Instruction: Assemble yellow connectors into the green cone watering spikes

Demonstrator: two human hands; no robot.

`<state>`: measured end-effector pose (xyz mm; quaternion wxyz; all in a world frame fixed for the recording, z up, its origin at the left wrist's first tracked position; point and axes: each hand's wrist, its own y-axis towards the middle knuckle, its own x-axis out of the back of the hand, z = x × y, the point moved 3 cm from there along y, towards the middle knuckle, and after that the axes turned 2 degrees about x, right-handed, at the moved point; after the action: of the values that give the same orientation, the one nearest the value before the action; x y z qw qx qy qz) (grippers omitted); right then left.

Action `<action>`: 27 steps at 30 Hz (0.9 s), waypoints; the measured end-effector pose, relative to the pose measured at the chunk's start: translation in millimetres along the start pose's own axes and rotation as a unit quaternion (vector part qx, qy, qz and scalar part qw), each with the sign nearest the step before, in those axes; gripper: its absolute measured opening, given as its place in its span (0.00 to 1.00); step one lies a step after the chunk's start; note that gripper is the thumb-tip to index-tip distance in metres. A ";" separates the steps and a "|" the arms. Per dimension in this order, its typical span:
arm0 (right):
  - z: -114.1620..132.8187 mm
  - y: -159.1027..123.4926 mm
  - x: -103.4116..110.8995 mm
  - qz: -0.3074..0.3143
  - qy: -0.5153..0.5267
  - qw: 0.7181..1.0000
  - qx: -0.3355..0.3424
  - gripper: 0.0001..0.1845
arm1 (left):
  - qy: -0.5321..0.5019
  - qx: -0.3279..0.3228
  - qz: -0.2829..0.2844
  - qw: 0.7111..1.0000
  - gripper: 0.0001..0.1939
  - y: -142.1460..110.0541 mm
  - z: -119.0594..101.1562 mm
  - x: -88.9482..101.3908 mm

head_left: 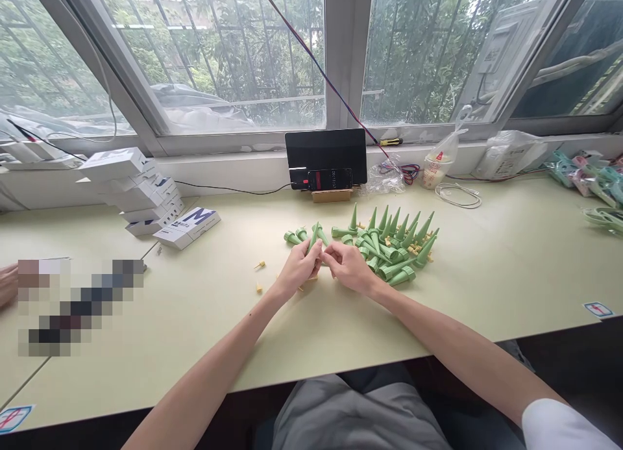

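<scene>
Green and tapered, one cone [314, 237] points upward in the closed fingers of the left hand [298, 268], while the right hand [349, 265] pinches close beside it, its fingers hiding whatever they may hold. Keeping the left grip steady and the right fingertips square to the cone's lower end would probably suit such small parts. Small yellow pieces [259, 288] and a heap of green cones [374, 243] flank the hands on the counter [195, 320], so compact movements should avoid scattering them.
</scene>
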<state>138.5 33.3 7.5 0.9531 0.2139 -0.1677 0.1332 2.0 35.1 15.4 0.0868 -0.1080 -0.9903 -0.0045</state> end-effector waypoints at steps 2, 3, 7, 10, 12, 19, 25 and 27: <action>-0.3 0.1 0.0 0.000 -0.004 1.000 -0.002 0.15 | -0.002 0.000 0.001 1.000 0.21 -0.2 -0.5 -0.1; -0.4 0.2 0.0 -0.001 -0.006 1.000 -0.002 0.15 | -0.002 0.000 0.001 1.000 0.21 -0.4 -0.9 -0.2; -1.2 0.1 -0.2 0.001 -0.007 1.000 -0.002 0.16 | -0.003 0.000 -0.002 1.000 0.21 -1.2 -2.3 -0.3; -2.2 -0.2 -0.7 0.001 -0.009 1.000 -0.002 0.19 | -0.009 -0.002 -0.003 1.000 0.22 -1.9 -2.8 -0.7; -3.2 -0.3 -1.2 0.000 -0.010 1.000 0.000 0.21 | -0.016 -0.003 -0.002 1.000 0.22 -2.0 -2.7 -1.2; -4.3 0.4 -1.4 -0.007 -0.008 1.000 0.000 0.25 | -0.022 -0.014 -0.001 1.000 0.24 -1.3 -2.4 -2.8; 2.0 -0.8 2.6 -0.025 0.000 1.000 0.004 0.25 | -0.024 -0.023 -0.009 0.999 0.23 -2.0 -3.9 -3.1; 2.1 -1.1 3.0 -0.028 0.029 0.999 -0.005 0.22 | -0.023 -0.022 -0.010 0.999 0.22 -2.7 -5.0 -3.5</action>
<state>141.0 32.0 10.0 0.9620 0.2097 -0.1348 0.1114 5.6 31.6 19.8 0.0616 -0.1004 -0.9927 -0.0244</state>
